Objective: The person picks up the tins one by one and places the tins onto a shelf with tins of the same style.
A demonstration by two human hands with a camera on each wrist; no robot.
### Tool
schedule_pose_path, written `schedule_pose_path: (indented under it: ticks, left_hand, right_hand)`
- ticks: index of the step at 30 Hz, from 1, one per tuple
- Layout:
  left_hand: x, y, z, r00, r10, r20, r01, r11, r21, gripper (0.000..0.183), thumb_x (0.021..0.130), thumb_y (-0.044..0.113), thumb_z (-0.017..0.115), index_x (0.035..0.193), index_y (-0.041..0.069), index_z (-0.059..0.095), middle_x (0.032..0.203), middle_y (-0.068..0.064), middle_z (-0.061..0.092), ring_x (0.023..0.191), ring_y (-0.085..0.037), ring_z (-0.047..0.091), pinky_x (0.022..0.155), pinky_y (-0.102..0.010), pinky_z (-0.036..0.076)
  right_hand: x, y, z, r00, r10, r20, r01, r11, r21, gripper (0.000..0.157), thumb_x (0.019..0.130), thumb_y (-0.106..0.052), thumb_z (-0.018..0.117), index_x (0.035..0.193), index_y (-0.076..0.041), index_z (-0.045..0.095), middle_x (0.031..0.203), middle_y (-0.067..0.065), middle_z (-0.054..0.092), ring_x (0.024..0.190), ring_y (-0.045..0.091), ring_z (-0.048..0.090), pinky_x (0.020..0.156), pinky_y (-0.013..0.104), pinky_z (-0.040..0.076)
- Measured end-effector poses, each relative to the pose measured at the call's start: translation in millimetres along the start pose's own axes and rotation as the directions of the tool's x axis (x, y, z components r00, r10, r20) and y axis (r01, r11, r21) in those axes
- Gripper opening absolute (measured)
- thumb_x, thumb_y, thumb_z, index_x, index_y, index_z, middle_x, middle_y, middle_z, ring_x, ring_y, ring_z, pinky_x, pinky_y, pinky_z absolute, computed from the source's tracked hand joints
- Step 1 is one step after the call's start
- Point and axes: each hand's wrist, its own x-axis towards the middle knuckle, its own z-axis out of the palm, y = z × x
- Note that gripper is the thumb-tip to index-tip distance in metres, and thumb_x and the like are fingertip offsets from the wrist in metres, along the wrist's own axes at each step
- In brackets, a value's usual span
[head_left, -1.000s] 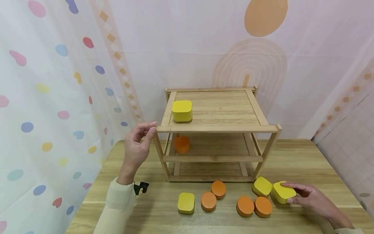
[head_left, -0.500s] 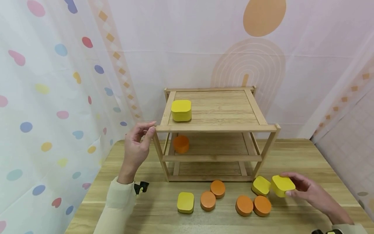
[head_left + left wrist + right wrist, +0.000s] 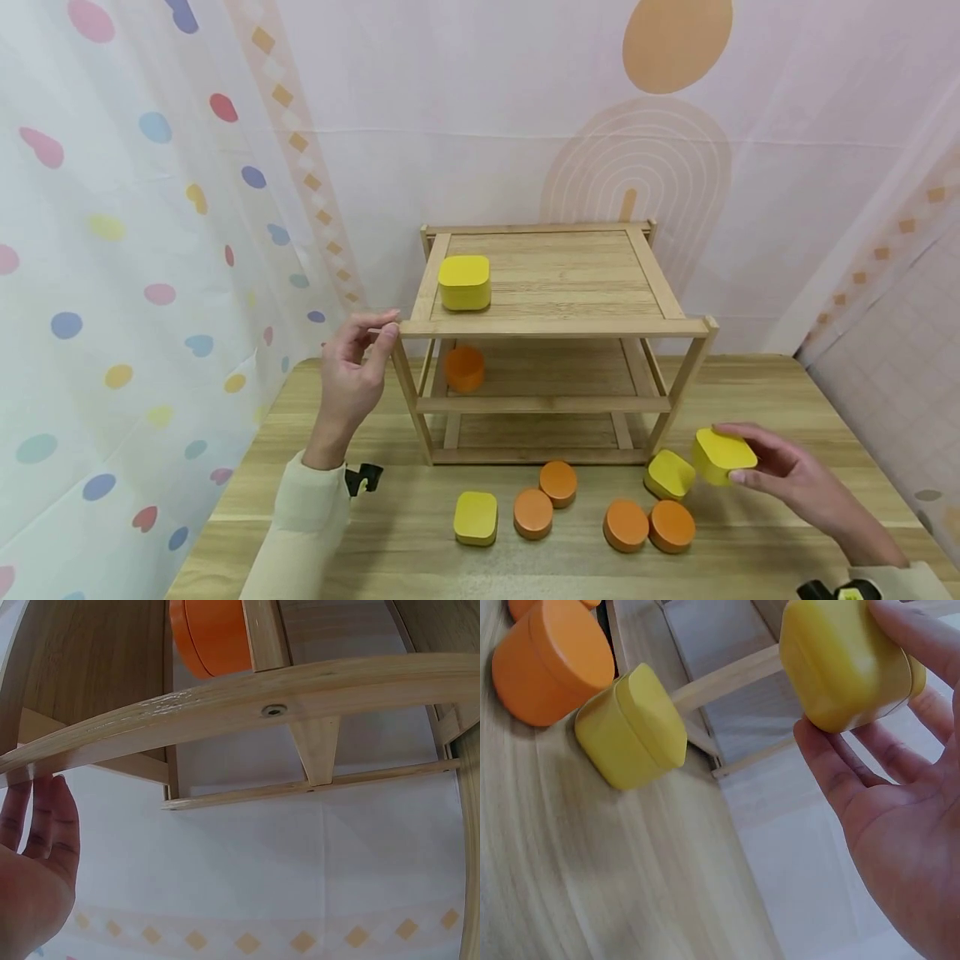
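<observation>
In the head view, my right hand [image 3: 798,479] grips a yellow rounded-square tin [image 3: 722,457] between thumb and fingers, raised off the table. The right wrist view shows this yellow tin [image 3: 844,664] tilted in the fingers. My left hand [image 3: 352,379] pinches the front left top corner of a three-tier wooden shelf [image 3: 555,329]; its fingers [image 3: 56,817] meet the side rail in the left wrist view. On the top tier, at left, sits another yellow tin [image 3: 465,283]. An orange round tin [image 3: 465,369] stands below it on the middle tier.
A yellow tin [image 3: 670,475] and two orange round tins, one at the right [image 3: 672,527], stand near the shelf's front right leg. Farther left are a yellow tin [image 3: 476,518] and two orange tins, one in front [image 3: 533,514]. A patterned curtain [image 3: 487,108] hangs behind.
My right hand has lifted the yellow tin from beside the other yellow tin and moved it slightly away from me. The left hand stays at the shelf corner.
</observation>
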Motion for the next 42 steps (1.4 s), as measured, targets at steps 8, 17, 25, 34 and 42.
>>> schedule_pose_path:
  ticks: [8, 17, 25, 34, 42]
  left_hand:
    - [0.4, -0.7, 0.4, 1.000, -0.002, 0.004, 0.002, 1.000, -0.006, 0.014, 0.095, -0.005, 0.059, 0.105, -0.015, 0.061, 0.110, 0.010, 0.069, 0.093, -0.007, 0.063, 0.079, -0.019, 0.051]
    - [0.7, -1.0, 0.0, 1.000, 0.002, 0.015, -0.002, 1.000, 0.001, 0.015, 0.093, -0.012, 0.058, 0.107, -0.015, 0.060, 0.109, 0.009, 0.068, 0.090, -0.005, 0.064, 0.077, -0.015, 0.052]
    - [1.2, 1.4, 0.0, 0.999, -0.007, 0.035, 0.008, 1.000, -0.014, 0.017, 0.092, -0.014, 0.057, 0.109, -0.016, 0.059, 0.104, 0.006, 0.068, 0.081, -0.007, 0.067, 0.075, -0.016, 0.054]
    - [2.7, 3.1, -1.6, 0.998, -0.019, 0.054, 0.019, 1.000, 0.010, 0.019, 0.094, -0.012, 0.057, 0.112, -0.012, 0.061, 0.105, 0.005, 0.068, 0.080, -0.010, 0.070, 0.074, -0.018, 0.057]
    - [2.1, 5.1, -2.7, 0.999, 0.003, 0.053, -0.006, 0.998, 0.059, 0.021, 0.093, -0.012, 0.059, 0.114, -0.010, 0.063, 0.102, 0.002, 0.069, 0.081, -0.006, 0.069, 0.074, -0.016, 0.056]
  right_hand:
    - [8.0, -12.0, 5.1, 0.999, -0.042, -0.024, 0.040, 0.996, -0.079, 0.054, 0.086, 0.031, 0.046, 0.138, 0.015, 0.042, 0.139, 0.003, 0.053, 0.112, 0.009, 0.062, 0.084, 0.023, 0.056]
    - [16.5, -27.6, 14.9, 0.994, -0.053, -0.093, 0.037, 0.987, -0.158, 0.053, 0.085, 0.029, 0.050, 0.136, 0.014, 0.047, 0.140, 0.000, 0.053, 0.110, 0.008, 0.062, 0.079, 0.020, 0.056]
    - [29.5, -45.7, 25.6, 0.993, -0.091, -0.080, 0.072, 0.975, -0.212, 0.054, 0.082, 0.030, 0.054, 0.134, 0.016, 0.048, 0.140, 0.000, 0.055, 0.110, 0.006, 0.061, 0.077, 0.018, 0.055]
    - [46.0, -60.0, 32.5, 0.993, -0.091, -0.079, 0.067, 0.962, -0.264, 0.052, 0.083, 0.027, 0.056, 0.133, 0.014, 0.051, 0.138, -0.001, 0.057, 0.104, 0.005, 0.062, 0.074, 0.017, 0.054]
    - [64.0, -73.6, 37.1, 0.994, -0.101, -0.040, 0.087, 0.960, -0.268, 0.052, 0.083, 0.026, 0.057, 0.133, 0.014, 0.051, 0.138, 0.001, 0.058, 0.119, 0.008, 0.059, 0.090, 0.018, 0.053]
